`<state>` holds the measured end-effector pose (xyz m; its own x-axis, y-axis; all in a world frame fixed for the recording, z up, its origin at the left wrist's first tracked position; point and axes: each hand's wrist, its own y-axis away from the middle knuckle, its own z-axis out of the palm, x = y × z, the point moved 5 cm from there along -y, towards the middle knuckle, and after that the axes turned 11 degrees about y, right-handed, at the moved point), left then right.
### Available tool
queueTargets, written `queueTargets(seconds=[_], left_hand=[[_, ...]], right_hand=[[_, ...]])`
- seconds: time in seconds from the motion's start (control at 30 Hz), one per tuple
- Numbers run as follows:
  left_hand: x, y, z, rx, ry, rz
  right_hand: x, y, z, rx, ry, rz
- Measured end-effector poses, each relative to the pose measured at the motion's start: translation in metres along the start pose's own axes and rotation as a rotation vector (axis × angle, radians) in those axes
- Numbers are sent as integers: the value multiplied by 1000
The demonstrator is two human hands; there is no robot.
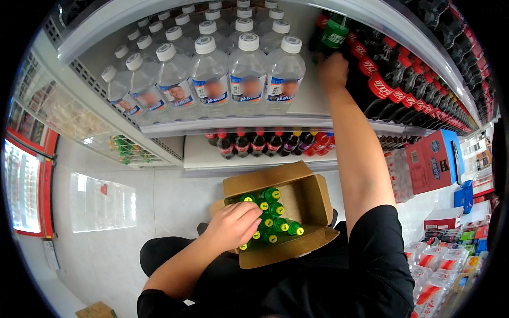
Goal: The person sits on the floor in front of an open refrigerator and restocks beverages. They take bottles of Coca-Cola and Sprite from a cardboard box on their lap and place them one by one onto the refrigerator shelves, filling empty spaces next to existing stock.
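Observation:
My right hand (333, 70), slightly blurred, reaches deep onto the upper shelf and grips a green plastic soda bottle (335, 35) with white lettering. That bottle stands in the gap between the clear water bottles (248, 67) and the dark cola bottles with red labels (379, 86). Below, an open cardboard box (306, 194) rests in front of my body. Several green bottles (276, 208) with yellow-marked caps fill its left and middle part. Over these bottles lies my left hand (237, 223), fingers curled among the caps; whether it grips one is hidden.
The upper shelf's front edge (238, 124) runs between the box and the bottles. Cola and other drinks (258, 144) line the lower shelf. At right stand a pink and blue carton (433, 161) and shrink-wrapped bottle packs (437, 274). A wire rack (91, 123) is at left.

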<state>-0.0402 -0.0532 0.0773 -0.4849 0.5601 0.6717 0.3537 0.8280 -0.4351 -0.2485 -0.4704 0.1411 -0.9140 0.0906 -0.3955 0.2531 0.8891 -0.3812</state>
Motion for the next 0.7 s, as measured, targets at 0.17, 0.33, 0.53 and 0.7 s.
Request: queueTargets(seconds=[0.17,0.33,0.53,0.7], left_hand=[[-5,2,3,0,4,-11],[-5,4,6,-39,1,-43],[-8,5,9,-47,9,-30],[-10,4,12,-39,17,-8]], right_hand=[[-2,-4,3,-22,25,17],[1,-15,12,-28,37,33],[9,-23,17,65,33,-6],[17,-21,10,0,92,-170]])
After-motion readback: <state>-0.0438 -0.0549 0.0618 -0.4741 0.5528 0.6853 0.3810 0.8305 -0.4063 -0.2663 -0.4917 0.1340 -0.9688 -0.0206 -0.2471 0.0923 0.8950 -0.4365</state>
